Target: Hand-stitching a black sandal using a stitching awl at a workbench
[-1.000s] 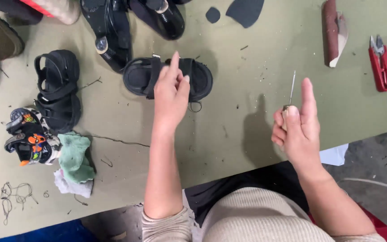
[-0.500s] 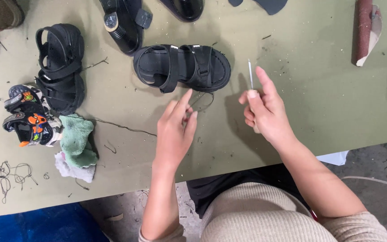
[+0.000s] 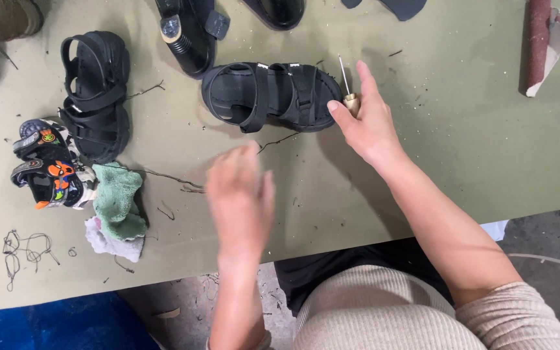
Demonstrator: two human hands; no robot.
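Two hands over the green surface [image 3: 461, 149] — the right hand [image 3: 367, 120] grips an awl [image 3: 347, 87] beside a black sandal [image 3: 270, 96]; the left hand [image 3: 241, 198] hovers open, blurred.

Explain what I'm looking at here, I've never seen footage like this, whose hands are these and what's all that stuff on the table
The picture comes from a camera worn on a person's head, looking down, so the two bare arms reaching in from the bottom belong to the wearer, who seems to sit at an olive green table.

The right hand holds an awl, a thin metal spike on a small brass-coloured handle, right beside the end of a black sandal lying on its side. The left hand is blurred and open, holding nothing that I can make out.

Also on the table: another black sandal at the left, a small child's sandal with bright patches, a green rag on a pale cloth, loose thread scraps, more dark footwear along the top edge, and a reddish-brown block at top right.
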